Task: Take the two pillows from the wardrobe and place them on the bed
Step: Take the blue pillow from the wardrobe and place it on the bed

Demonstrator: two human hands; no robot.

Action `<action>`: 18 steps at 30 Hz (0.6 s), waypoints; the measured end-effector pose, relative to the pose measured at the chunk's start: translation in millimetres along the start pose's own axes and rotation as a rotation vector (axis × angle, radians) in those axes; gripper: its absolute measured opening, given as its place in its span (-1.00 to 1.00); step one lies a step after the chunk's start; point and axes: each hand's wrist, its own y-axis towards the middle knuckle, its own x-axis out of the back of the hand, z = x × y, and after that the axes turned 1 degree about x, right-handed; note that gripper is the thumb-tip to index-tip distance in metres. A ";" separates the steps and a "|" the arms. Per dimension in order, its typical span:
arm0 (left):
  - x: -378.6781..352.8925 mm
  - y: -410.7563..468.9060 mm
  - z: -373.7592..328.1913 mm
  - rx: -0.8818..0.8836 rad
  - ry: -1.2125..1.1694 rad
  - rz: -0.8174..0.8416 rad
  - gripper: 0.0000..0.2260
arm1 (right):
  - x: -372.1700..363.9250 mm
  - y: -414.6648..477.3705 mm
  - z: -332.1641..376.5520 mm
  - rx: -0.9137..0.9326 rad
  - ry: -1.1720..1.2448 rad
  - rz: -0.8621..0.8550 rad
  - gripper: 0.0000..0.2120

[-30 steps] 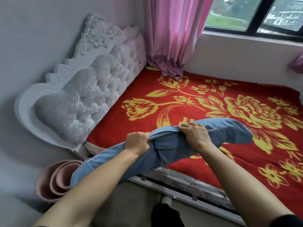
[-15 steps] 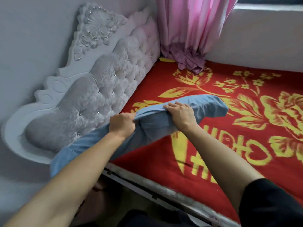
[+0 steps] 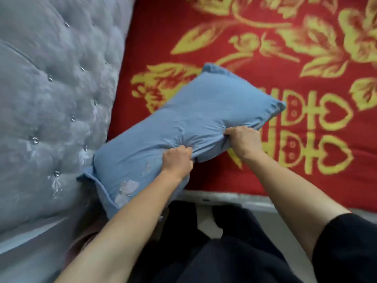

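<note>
A light blue pillow (image 3: 183, 123) lies slanted across the near left corner of the bed (image 3: 275, 180), which is covered by a red blanket with yellow flowers. Its lower left corner presses against the headboard and hangs past the bed's edge. My left hand (image 3: 178, 160) pinches the pillow's near edge in a fist. My right hand (image 3: 242, 140) grips the same edge a little further right. Only one pillow is in view; the wardrobe is out of sight.
A grey tufted headboard (image 3: 51, 109) with shiny studs fills the left side. The bed's pale frame edge (image 3: 234, 200) runs along the near side. Below it are my dark trousers (image 3: 204, 252) and a strip of floor.
The pillow has swung forward and down from above the bed's edge onto the blanket next to the headboard. The camera has tilted down and moved closer; window and curtain have left the view.
</note>
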 end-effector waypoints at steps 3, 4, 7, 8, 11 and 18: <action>-52.8 -8.5 6.9 -0.143 -0.018 0.183 -0.65 | -46.3 -30.5 -11.2 -0.093 -0.013 0.088 -0.84; -65.1 -9.7 12.2 -0.165 -0.063 0.232 -0.61 | -60.3 -38.3 -14.6 -0.131 -0.020 0.106 -0.83; -84.7 4.7 36.8 -0.068 -0.157 0.283 -0.51 | -100.3 -49.6 -17.0 -0.378 0.131 0.159 -0.76; -87.3 13.2 45.7 -0.031 -0.147 0.273 -0.48 | -110.9 -49.5 -15.1 -0.503 0.263 0.187 -0.69; -88.6 40.2 65.4 -0.045 -0.063 0.158 -0.47 | -136.5 -43.5 2.1 -0.807 0.610 0.257 -0.44; -83.3 112.0 96.0 0.107 0.006 -0.146 -0.52 | -184.6 -39.2 67.8 -1.244 1.069 0.040 -0.02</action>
